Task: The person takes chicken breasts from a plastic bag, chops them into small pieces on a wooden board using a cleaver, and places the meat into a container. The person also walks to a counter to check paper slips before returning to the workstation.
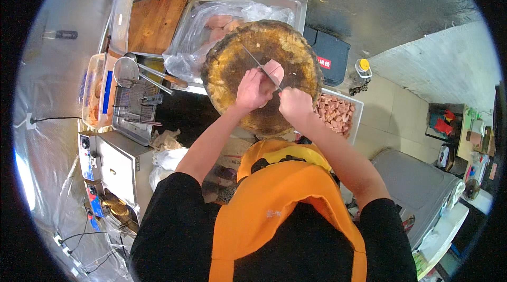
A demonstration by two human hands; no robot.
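Note:
A thick round wooden chopping block [227, 63] stands in front of me. On it lies a piece of raw pale pink meat [274, 68]. My left hand [251, 91] is on the near left side of the meat, its fingers curled and holding it down. My right hand [296, 104] is closed round the handle of a knife [257, 62]. The blade shows almost edge-on and slants to the far left, across the meat and close to my left fingers. The knife's handle is hidden in my fist, and part of the meat is hidden behind the blade and hand.
A white tray [359, 107] of diced raw meat sits right of the block. Behind, a clear plastic bag [190, 34] with larger meat pieces lies in a steel sink [302, 7]. Strainers [125, 71] and a wire basket [129, 103] stand left; a black bin [330, 52] stands far right.

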